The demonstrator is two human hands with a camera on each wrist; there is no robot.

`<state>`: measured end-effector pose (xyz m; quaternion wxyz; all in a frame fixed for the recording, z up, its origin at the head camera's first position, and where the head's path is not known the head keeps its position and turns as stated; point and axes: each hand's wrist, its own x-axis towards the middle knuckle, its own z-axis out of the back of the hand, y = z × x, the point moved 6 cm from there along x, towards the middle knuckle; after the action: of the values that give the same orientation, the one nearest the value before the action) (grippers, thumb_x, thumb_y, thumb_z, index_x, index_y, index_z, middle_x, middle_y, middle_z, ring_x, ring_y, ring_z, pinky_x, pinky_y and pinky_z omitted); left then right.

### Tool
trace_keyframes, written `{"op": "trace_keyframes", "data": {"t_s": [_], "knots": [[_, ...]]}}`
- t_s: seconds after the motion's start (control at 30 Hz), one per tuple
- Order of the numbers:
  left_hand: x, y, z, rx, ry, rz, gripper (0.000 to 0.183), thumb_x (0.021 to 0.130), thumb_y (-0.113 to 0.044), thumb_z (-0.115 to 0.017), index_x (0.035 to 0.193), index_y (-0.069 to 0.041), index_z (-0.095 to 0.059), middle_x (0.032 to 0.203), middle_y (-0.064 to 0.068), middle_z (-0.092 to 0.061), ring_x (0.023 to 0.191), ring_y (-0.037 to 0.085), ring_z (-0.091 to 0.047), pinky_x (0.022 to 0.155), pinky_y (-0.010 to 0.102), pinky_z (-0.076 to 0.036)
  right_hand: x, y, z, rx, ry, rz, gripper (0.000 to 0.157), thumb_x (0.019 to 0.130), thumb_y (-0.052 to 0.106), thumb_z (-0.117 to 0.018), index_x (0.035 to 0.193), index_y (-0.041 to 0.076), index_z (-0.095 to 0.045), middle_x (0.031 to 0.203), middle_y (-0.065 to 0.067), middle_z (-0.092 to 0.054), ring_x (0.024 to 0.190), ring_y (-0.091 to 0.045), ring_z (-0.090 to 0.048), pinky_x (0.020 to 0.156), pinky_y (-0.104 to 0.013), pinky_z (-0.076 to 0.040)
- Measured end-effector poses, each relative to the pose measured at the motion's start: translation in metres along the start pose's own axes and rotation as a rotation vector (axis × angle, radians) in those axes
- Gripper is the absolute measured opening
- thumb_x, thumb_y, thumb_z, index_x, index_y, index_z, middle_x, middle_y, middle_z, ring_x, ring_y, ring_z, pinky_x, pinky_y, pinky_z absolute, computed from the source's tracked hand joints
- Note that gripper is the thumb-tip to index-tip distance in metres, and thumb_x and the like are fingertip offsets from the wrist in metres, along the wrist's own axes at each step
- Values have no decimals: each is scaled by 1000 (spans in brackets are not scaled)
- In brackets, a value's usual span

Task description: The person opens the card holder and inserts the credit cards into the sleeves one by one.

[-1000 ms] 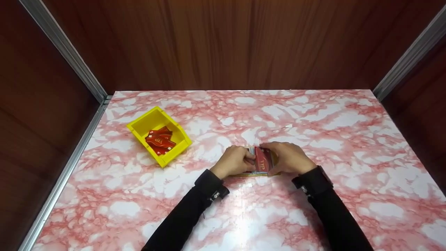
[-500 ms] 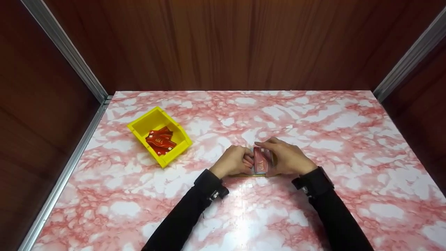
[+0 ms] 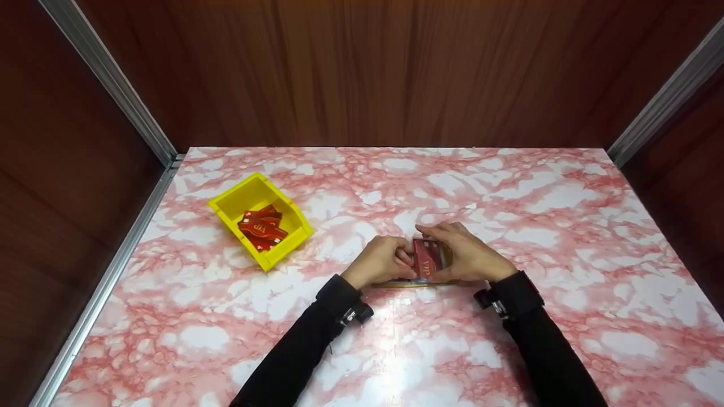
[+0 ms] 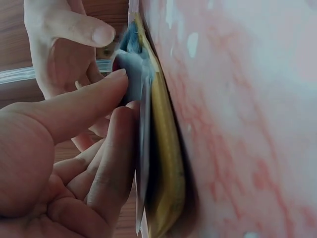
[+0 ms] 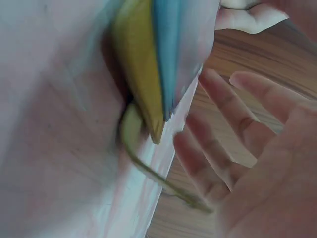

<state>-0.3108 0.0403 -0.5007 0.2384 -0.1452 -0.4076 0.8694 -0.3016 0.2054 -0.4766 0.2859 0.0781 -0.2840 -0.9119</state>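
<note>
Though partly covered, saw red VIP card (image 3: pixel 426 261) over yellow holder (image 4: pixel 167 148) on table (image 3: pixel 203 339). Found left hand (image 3: pixel 377 262) with fingers (image 4: pixel 120 124) bent, pinching card's left edge; right hand (image 3: pixel 468 254) with fingers widely spread about card's right side, gripping nothing. Noted yellow bin (image 3: pixel 288 246) farther left, holding red cards (image 3: pixel 263 227).

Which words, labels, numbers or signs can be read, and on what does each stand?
"VIP": on the red card between left hand and right hand.
"VIP": on another card in the yellow box.
Too small to read: light marks at both wrist straps.
Wrist views: no readable text.
</note>
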Motion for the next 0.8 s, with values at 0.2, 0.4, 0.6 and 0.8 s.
{"op": "trace_keyframes", "data": {"t_s": [0.2,0.4,0.6,0.8], "knots": [[-1,-1,0,9,-8,-1,37,80,-12,-90,111,-3,-71,97,5,-80,88,17,-77,85,25,-57,0,-2,-5,-7,62,-14,111,67,27,-99,160,17,-40,154,-17,-49,140,-43,-44,112,-63,-40],[-3,-3,2,26,-48,-59,44,80,-8,-89,113,-4,-60,93,6,-77,77,12,-73,77,24,-54,0,2,-7,16,46,46,111,67,18,-99,160,21,-40,146,-14,-52,134,-37,-49,108,-60,-46],[-2,0,4,-5,3,-67,53,76,-8,-92,117,-5,-57,97,10,-67,76,7,-65,75,21,-53,0,9,-4,25,17,97,106,69,16,-96,160,17,-41,142,-14,-54,131,-34,-53,107,-56,-47],[-2,2,4,-56,65,-30,67,71,-13,-96,125,-8,-56,102,8,-69,82,10,-69,79,22,-55,0,12,-3,20,-7,124,104,70,17,-95,159,13,-42,142,-16,-55,131,-34,-55,108,-56,-47]]}}
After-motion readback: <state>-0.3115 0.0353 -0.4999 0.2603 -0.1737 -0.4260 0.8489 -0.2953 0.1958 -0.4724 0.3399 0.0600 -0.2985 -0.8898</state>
